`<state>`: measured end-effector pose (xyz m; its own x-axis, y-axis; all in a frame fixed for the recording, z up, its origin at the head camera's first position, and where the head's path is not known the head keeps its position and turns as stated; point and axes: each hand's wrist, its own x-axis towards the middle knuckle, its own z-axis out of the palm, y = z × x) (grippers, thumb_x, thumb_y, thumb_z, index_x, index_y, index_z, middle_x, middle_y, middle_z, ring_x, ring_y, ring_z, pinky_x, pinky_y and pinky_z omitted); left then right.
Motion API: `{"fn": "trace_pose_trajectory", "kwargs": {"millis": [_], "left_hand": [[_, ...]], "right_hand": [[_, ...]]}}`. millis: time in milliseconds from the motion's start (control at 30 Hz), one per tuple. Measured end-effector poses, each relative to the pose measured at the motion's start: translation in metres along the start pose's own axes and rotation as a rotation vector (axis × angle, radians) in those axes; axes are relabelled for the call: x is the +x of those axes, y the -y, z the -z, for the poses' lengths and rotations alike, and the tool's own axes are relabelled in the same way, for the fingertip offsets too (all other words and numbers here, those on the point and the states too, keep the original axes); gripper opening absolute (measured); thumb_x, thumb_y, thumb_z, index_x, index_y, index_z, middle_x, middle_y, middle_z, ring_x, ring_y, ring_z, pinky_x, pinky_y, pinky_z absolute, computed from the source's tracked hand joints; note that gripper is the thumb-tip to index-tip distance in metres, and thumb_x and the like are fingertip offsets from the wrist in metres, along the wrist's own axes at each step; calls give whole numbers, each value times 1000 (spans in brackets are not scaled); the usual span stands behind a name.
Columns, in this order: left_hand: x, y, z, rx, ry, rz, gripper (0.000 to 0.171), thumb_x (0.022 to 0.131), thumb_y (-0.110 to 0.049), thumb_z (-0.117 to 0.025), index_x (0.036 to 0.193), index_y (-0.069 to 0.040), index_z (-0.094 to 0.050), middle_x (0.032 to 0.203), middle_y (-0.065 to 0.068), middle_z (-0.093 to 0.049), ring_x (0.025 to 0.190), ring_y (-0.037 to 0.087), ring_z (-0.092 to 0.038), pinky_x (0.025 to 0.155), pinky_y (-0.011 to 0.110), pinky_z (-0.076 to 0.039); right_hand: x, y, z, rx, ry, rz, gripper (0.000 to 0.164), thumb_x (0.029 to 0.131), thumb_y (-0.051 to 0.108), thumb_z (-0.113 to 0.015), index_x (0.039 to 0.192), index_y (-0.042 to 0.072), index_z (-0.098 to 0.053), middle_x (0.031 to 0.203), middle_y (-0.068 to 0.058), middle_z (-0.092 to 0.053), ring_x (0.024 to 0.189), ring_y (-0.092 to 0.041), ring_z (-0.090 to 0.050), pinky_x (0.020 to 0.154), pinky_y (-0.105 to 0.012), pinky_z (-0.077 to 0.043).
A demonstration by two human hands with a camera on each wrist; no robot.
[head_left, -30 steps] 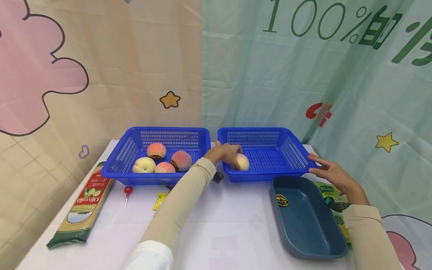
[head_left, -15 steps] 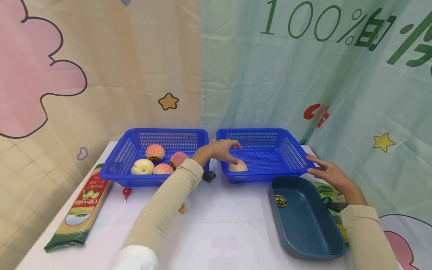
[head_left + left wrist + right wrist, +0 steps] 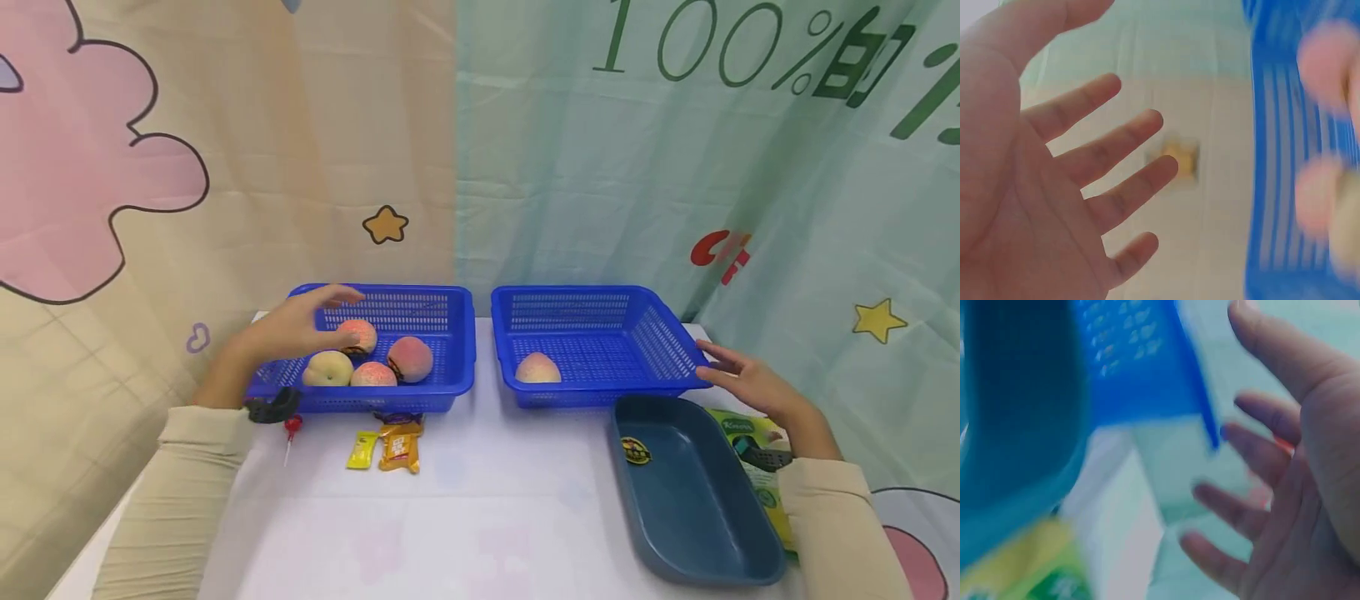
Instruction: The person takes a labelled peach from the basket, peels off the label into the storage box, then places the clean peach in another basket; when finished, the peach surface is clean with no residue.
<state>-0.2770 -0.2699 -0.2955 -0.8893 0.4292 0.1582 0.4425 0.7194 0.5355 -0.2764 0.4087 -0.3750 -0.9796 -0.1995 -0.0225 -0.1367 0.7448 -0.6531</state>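
My left hand (image 3: 296,325) hovers above the left blue basket (image 3: 463,350), fingers spread and holding nothing. Several peaches lie inside that basket: a pale yellow peach (image 3: 327,368) and redder ones, among them a dark pink peach (image 3: 410,358). In the left wrist view the palm and fingers (image 3: 1122,137) are bare, with blurred peaches at the right edge. A single pale peach (image 3: 537,368) sits in the front left corner of the right blue basket (image 3: 600,350). Beside that basket's right rim is my right hand (image 3: 757,387), fingers extended; whether they touch it I cannot tell.
A dark teal tub (image 3: 697,500) stands before the right basket, beside a green packet (image 3: 780,500). In front of the left basket lie a red lollipop (image 3: 292,425), a yellow wrapped sweet (image 3: 363,450) and an orange packet (image 3: 401,447). A curtain (image 3: 570,183) hangs behind.
My left hand has let go of the pale peach in the right basket and swung left over the left basket. My right hand stays by the right rim.
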Motion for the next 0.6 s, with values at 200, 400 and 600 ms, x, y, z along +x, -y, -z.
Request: {"fn": "trace_pose_trajectory", "kwargs": {"millis": [200,400,600], "left_hand": [[-73,54,16,29,-89,170,75,90,-37,-78,148,-3,-42,152,31,-35,136,56,-32,96,80,-31],[-108,95,-2,-3,-135,239,78,87,-35,-81,147,-3,-44,151,36,-32,135,63,-26,93,84,-28],[-118,117,-15,-35,-243,227,65,90,-31,-79,140,-1,-53,148,34,-41,134,62,-30,94,82,-29]], "right_hand": [[35,77,-3,-115,-14,132,77,101,41,-62,159,6,-26,155,-35,-29,138,-59,-28,96,-78,-34],[87,184,-46,-160,131,419,72,98,35,-69,157,9,-37,157,-18,-38,140,-42,-38,106,-63,-39],[148,276,-103,-171,334,519,73,98,34,-69,159,17,-33,159,-8,-38,142,-34,-39,111,-53,-38]]}}
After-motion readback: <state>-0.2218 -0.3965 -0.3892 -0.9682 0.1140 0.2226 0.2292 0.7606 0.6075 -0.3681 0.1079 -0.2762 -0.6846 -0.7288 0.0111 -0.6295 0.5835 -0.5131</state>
